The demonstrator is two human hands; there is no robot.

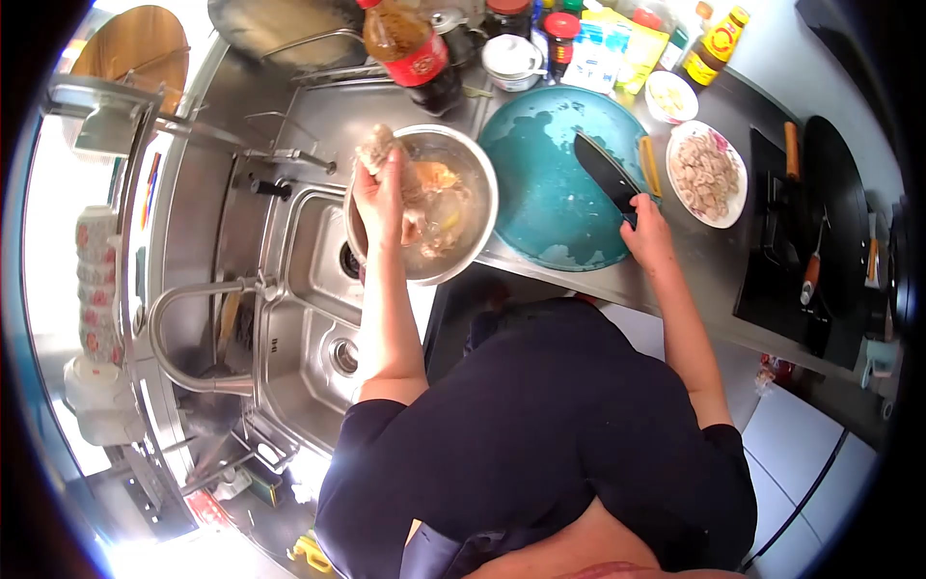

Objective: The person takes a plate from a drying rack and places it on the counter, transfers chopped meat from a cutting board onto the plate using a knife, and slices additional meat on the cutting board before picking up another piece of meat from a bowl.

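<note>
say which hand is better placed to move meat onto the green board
Probably the left hand: it holds the meat over the bowl beside the board, while the right hand grips the knife.

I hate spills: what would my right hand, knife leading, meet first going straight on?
Past the teal board under the knife, the right hand would likely meet the white jar or red-lidded jar beside it. Height is unclear; the board could come first.

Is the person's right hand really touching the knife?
Touching. The head view shows the right hand closed around the handle of the knife, with the blade sticking out of the grip, over the blue-green board.
</note>
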